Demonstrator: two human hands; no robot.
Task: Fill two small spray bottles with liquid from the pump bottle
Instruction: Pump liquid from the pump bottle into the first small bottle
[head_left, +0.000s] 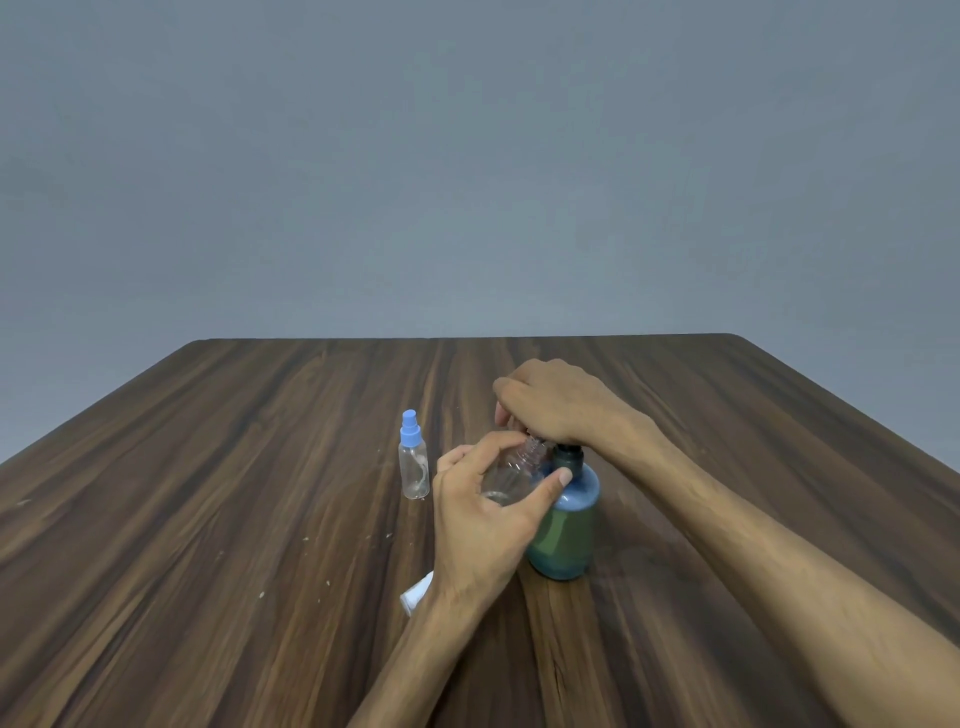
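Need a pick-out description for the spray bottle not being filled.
On the wooden table, look left of the green pump bottle and both hands. The small clear spray bottle stands upright alone there. Unlike the uncapped bottle being held, it keeps its blue spray cap.

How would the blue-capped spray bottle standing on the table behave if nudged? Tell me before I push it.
The blue-capped spray bottle looks empty and clear, so it is probably very light and would slide or skitter easily on the table. It stands tall and narrow, so a push near the cap would likely tip it. Being round, it might then roll.
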